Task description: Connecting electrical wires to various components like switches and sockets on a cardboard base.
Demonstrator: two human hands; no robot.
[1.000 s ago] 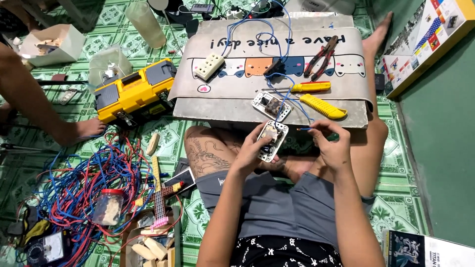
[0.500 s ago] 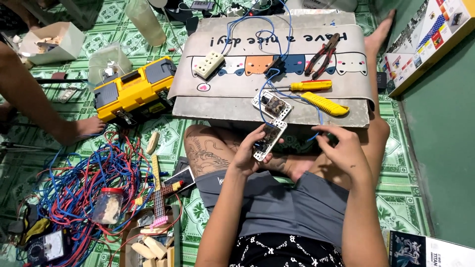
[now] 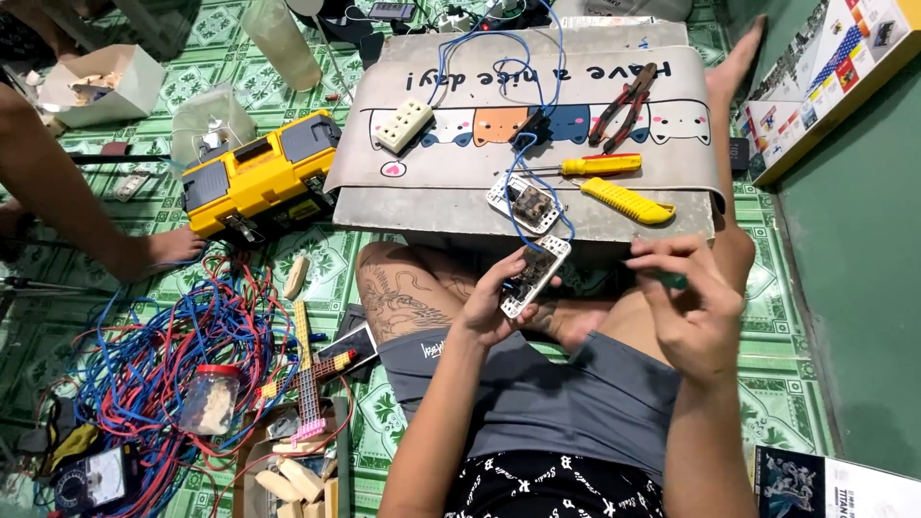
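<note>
My left hand [image 3: 489, 305] grips one white switch plate [image 3: 534, 276]; my right hand [image 3: 689, 305] pinches one green-handled tool [image 3: 672, 279] (a second plate [image 3: 524, 203] lies just beyond).

Ahead of my knees lies a grey mat [image 3: 672, 192] with a row of cartoon cats. On it, near its far right edge, I see red-handled pliers [image 3: 628, 101]; nearer me rest a yellow-handled screwdriver [image 3: 587, 165] and a yellow utility knife [image 3: 624, 200] just beside it. A cream switch block [image 3: 404, 126] sits toward the mat's left. Off its left edge on the green tiled floor [image 3: 815, 384] stands a yellow toolbox [image 3: 259, 173]. Further left, a tangle of red and blue wires [image 3: 163, 355] surrounds a small red-lidded jar [image 3: 209, 398], with a multimeter [image 3: 91, 480] at the near left corner.
</note>
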